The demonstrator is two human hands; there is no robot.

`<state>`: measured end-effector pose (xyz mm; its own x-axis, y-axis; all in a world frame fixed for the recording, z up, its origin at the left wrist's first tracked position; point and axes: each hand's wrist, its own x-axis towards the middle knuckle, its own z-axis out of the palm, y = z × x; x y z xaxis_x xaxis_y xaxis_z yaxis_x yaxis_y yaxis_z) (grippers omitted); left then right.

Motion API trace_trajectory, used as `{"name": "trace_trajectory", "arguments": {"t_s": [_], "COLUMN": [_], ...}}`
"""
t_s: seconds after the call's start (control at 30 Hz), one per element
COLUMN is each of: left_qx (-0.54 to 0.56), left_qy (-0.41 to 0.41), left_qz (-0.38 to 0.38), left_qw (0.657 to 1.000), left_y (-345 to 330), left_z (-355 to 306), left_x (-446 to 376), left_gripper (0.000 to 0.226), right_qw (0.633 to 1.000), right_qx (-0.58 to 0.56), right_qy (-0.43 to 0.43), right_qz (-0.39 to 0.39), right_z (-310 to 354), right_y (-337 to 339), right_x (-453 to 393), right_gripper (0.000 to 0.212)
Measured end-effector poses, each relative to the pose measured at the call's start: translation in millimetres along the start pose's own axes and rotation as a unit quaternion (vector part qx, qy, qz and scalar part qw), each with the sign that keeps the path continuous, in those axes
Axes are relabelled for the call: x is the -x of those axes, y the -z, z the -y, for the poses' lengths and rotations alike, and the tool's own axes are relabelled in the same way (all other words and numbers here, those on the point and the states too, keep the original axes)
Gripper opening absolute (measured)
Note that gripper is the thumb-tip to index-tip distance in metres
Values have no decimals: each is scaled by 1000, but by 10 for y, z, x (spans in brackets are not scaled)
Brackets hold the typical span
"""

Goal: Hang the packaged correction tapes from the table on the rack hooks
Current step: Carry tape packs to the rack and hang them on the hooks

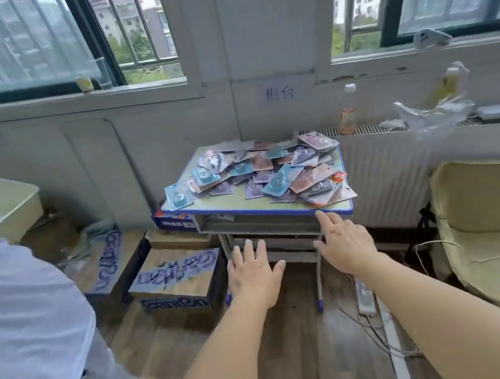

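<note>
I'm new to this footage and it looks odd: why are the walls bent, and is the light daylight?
Head view: the wide-angle lens bows the window frames and edges; soft daylight enters through them, with no hard shadows; the packaged correction tapes on the table look blurred, their print unreadable; both hands, left hand and right hand, are fairly sharp.

Left arm: bare, stretched forward from the lower middle of the view, forearm angled up and slightly right.
Left hand (255, 276): held palm down, back of the hand turned to the camera; fingers are kept straight and close together, thumb spread to the right; nothing is held.
Right arm: bare, extended forward from the lower right, forearm angled up and left.
Right hand (343, 241): held palm down, fingers straight and slightly spread, thumb spread to the left; nothing is held.
Spacing: hands are set side by side, apart, right hand reaching further forward.
</note>
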<state>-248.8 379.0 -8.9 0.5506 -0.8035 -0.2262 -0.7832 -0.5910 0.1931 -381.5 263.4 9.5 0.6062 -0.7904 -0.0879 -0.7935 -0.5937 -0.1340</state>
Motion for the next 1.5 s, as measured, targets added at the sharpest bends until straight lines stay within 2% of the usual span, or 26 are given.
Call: {"name": "trace_trajectory", "arguments": {"t_s": [0.2, 0.53, 0.67, 0.77, 1.17, 1.3, 1.5], "left_qx": [13, 31, 56, 62, 89, 65, 42], "left_qy": [50, 44, 73, 86, 153, 158, 165], "left_qz": [22, 8, 28, 52, 53, 70, 102], "left_qw": [998, 998, 995, 993, 983, 983, 980], "left_y": [54, 567, 618, 607, 505, 455, 420], "left_z": [398, 1361, 1716, 1897, 2232, 2293, 2387], "left_x": [-749, -2309, -2785, -3051, -4139, -4336, -4601], "left_gripper": [65, 66, 65, 64, 65, 69, 68], "right_qw": [999, 998, 997, 995, 987, 985, 989], "right_qx": [8, 4, 2, 11, 7, 14, 17], "right_qy": [38, 28, 39, 50, 99, 95, 76], "right_qz": [24, 54, 71, 82, 126, 143, 127], "right_z": [336, 1257, 1558, 1732, 2148, 2230, 2420], "right_y": [-123, -199, -264, -319, -596, -733, -867], "right_x": [-878, -2447, -2937, -3284, -4609, -4834, -5049], "right_gripper": [64, 61, 56, 61, 61, 64, 63]}}
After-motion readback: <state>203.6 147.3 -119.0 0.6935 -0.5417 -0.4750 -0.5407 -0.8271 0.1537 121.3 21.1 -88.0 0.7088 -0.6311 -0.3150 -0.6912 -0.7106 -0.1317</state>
